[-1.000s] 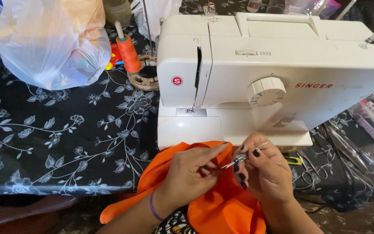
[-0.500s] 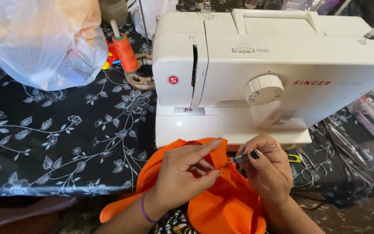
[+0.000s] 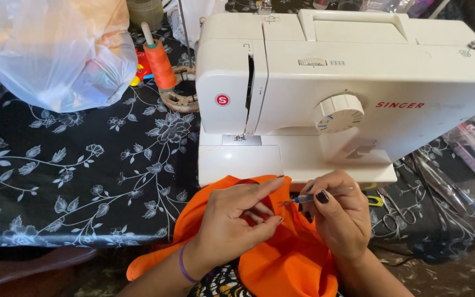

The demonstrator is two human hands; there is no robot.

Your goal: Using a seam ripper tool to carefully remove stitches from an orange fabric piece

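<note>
- Head view: a piece of bright orange woven fabric [image 3: 281,258] is held at the near edge of the table, at six o'clock from the white plastic sewing machine [image 3: 347,93] and just touching its base.
- The left hand [image 3: 237,220] is closed on the fabric, with thumb and fingers pinching a fold and the index finger stretched out along the edge toward one o'clock.
- The right hand [image 3: 339,217] is curled shut around a thin blue-handled tool with a metal tip [image 3: 309,197], which looks like a seam ripper; the tip is aimed toward nine o'clock at the pinched fold.
- The step is judged to be best done with the fold kept taut, the tip slid under thread only, and the left fingertips kept clear of the point.
- An orange thread spool [image 3: 159,63] is seen at ten o'clock from the machine, beside a translucent plastic bag [image 3: 56,52], on the black floral tablecloth [image 3: 72,176].
</note>
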